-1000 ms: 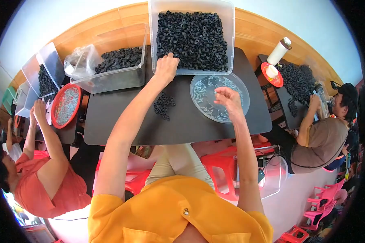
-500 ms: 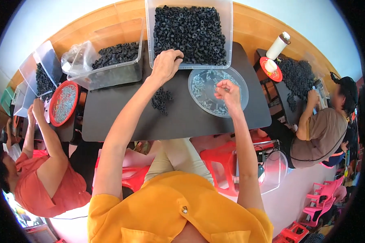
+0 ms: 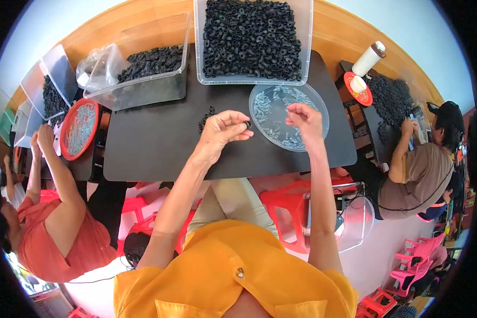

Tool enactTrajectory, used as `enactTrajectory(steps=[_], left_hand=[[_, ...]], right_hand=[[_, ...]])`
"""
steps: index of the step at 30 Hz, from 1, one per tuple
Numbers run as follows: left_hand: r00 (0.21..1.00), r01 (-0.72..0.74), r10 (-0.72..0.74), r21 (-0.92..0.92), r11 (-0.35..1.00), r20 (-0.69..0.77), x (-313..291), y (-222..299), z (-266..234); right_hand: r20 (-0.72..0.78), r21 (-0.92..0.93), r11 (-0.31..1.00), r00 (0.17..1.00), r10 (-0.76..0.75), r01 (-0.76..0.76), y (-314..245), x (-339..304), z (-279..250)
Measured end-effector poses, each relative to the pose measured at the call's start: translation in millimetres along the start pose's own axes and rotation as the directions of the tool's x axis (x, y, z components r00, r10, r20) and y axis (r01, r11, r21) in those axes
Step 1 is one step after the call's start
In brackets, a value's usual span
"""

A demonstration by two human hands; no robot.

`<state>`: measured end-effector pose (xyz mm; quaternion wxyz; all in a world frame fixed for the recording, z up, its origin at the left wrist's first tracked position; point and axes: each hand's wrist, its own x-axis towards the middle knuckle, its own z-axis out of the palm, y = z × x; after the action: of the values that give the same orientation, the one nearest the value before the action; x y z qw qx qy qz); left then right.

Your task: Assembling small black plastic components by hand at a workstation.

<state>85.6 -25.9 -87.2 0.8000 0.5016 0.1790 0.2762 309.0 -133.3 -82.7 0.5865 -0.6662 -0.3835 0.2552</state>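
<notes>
My left hand [image 3: 222,133] is closed in a pinch on a small black ring-shaped part [image 3: 248,125], held over the dark table. Over the round clear lid-like tray [image 3: 273,124] is my right hand [image 3: 306,122], its thumb and fingertips pressed together. Something tiny and pale may be at those fingertips, too small to name. Many small clear pieces lie scattered in that tray. Behind it stands a clear plastic bin [image 3: 200,69] full of black ring-shaped parts [image 3: 252,42]. A small pile of black parts [image 3: 205,117] lies partly hidden behind my left hand.
On the table [image 3: 148,143], at the back left, stands another clear bin [image 3: 138,98] of black parts. A person in red [image 3: 63,228] works at the left by a red tray [image 3: 64,132]. At the right, a person in brown [image 3: 413,175] sits near a white bottle [image 3: 367,61].
My left hand has come back from the bin of black parts toward me and now holds a black ring part. My right hand stays over the tray, barely moved.
</notes>
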Motion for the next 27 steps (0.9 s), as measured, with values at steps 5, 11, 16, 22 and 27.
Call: enactTrajectory(steps=[5, 11, 16, 22, 27], left_hand=[[0.999, 0.030, -0.031, -0.068, 0.997, -0.015, -10, -7, 5], [1.000, 0.031, -0.030, -0.118, 0.993, 0.010, -14, -24, 0], [0.998, 0.057, -0.058, -0.119, 0.991, -0.007, -21, -22, 2], [0.989, -0.019, 0.041, 0.150, 0.988, -0.143, -34, -38, 0], [0.974, -0.039, 0.110, 0.329, 0.943, -0.200, -34, -54, 8]], right_hand=[[0.193, 0.328, 0.921, 0.969, 0.152, -0.210, 0, -5, 0], [0.259, 0.454, 0.851, 0.953, 0.159, -0.265, 11, -6, -1], [-0.047, 0.211, 0.977, 0.999, 0.012, -0.001, -18, -7, -2], [-0.275, -0.461, 0.766, 0.748, -0.604, 0.448, -62, -10, 2], [0.102, -0.733, 0.615, 0.940, -0.325, 0.292, 8, -11, -14]])
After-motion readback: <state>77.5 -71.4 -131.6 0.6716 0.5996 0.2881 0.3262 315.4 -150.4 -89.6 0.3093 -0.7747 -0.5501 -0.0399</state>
